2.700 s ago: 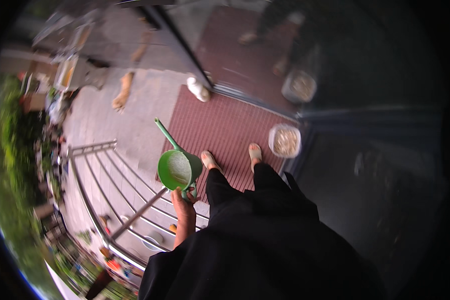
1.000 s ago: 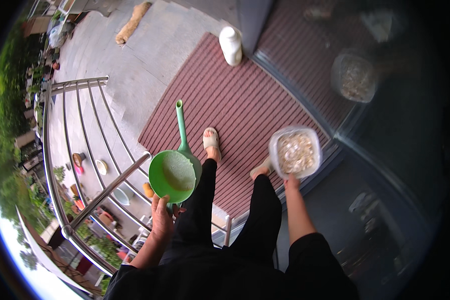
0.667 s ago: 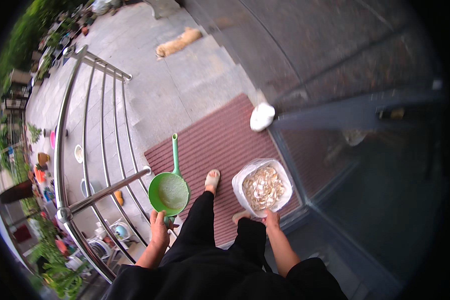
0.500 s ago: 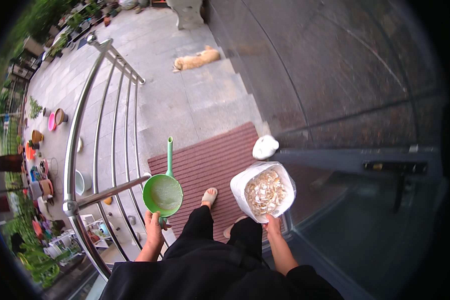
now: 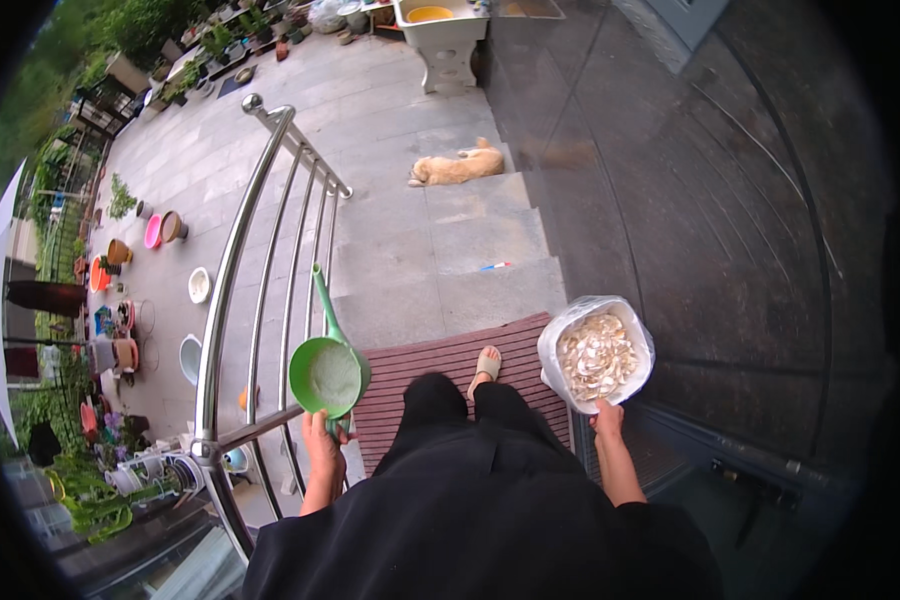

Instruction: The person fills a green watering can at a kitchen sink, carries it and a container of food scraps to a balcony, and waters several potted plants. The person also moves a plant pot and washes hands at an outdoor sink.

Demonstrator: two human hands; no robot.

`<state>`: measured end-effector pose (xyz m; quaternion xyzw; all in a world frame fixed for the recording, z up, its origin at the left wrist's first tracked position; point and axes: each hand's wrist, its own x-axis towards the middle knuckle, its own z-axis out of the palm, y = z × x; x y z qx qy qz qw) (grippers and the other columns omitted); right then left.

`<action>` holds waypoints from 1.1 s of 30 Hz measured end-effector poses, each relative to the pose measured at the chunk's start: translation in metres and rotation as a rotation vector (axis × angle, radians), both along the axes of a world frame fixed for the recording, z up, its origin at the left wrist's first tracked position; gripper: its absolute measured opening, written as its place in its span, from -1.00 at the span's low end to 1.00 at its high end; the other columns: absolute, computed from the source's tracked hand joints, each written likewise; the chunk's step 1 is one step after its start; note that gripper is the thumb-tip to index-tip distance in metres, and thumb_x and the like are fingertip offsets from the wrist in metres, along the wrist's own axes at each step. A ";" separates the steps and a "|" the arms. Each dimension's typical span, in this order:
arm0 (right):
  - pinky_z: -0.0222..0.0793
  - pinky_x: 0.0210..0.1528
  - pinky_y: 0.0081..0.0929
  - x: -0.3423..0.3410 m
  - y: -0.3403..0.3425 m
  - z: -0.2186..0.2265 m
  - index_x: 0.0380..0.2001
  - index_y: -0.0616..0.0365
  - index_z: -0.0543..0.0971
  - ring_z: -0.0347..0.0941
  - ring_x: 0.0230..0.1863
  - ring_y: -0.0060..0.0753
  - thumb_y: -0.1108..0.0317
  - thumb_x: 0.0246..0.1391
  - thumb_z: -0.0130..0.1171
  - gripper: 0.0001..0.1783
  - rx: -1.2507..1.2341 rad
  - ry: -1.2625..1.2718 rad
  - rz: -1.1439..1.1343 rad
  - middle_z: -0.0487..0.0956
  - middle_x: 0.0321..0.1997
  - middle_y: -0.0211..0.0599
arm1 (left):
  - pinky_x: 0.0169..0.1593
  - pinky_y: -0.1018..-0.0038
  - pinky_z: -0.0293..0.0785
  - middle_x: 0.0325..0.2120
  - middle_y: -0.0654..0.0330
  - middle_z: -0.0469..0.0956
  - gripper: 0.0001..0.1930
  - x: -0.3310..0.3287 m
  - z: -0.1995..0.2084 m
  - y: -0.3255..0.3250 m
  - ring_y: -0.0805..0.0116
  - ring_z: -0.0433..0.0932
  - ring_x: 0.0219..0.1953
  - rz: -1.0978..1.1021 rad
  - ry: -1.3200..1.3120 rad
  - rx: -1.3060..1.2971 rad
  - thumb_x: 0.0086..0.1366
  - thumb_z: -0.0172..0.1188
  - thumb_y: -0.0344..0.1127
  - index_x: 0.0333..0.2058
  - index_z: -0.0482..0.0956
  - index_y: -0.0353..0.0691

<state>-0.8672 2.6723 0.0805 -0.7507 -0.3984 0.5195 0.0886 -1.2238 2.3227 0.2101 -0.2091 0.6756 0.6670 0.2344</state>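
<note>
My left hand (image 5: 323,458) is closed round the handle of a green watering can (image 5: 300,380), beside the stair railing. Its long thin spout points away from me, and cloudy whitish liquid lies inside the round body. Over on the right, my right hand (image 5: 609,430) grips the near edge of a white squarish bucket (image 5: 554,368) with a clear plastic liner. Pale, brown-edged flakes (image 5: 598,356), perhaps eggshell pieces, fill it. Both vessels are held upright. Most of my right fingers are hidden beneath the bucket.
A ribbed maroon mat (image 5: 410,362) lies under my feet at the top of stone steps (image 5: 440,295). A tan dog (image 5: 458,167) lies on the steps ahead. The metal railing (image 5: 232,270) runs along the left, a dark stone wall (image 5: 690,250) along the right. Beyond stand flowerpots (image 5: 173,227) and a sink (image 5: 440,35).
I have moved forward on the mat, carrying both vessels. The white object beside the bucket has left view, and the sink shows more fully. Both hands keep their hold.
</note>
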 end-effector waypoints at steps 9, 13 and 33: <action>0.15 -0.81 -0.68 -0.055 0.083 -0.023 -0.41 0.25 0.47 0.35 -0.74 -0.50 0.41 -0.13 0.02 -0.83 -0.128 0.125 -0.223 0.48 -0.63 -0.25 | -0.68 0.50 0.42 -0.56 0.03 0.48 -0.73 -0.083 0.012 0.076 0.49 0.21 -0.83 0.076 0.080 0.124 0.18 -0.07 -0.25 -0.20 0.30 -0.28; 0.12 -0.83 -0.65 -0.105 0.119 -0.059 -0.42 0.27 0.47 0.32 -0.76 -0.49 0.42 -0.12 0.00 -0.83 -0.131 0.105 -0.172 0.46 -0.66 -0.23 | -0.70 0.53 0.38 -0.56 0.02 0.48 -0.75 -0.152 -0.020 0.100 0.51 0.22 -0.83 0.112 0.100 0.116 0.19 -0.10 -0.27 -0.20 0.29 -0.27; 0.14 -0.80 -0.65 -0.462 0.276 -0.136 -0.49 0.28 0.49 0.29 -0.78 -0.51 0.37 -0.14 0.02 -0.82 -0.109 0.178 0.041 0.45 -0.70 -0.27 | -0.75 0.55 0.37 -0.56 0.01 0.49 -0.75 -0.442 -0.111 0.216 0.54 0.19 -0.87 0.178 0.169 0.046 0.16 -0.10 -0.27 -0.23 0.30 -0.29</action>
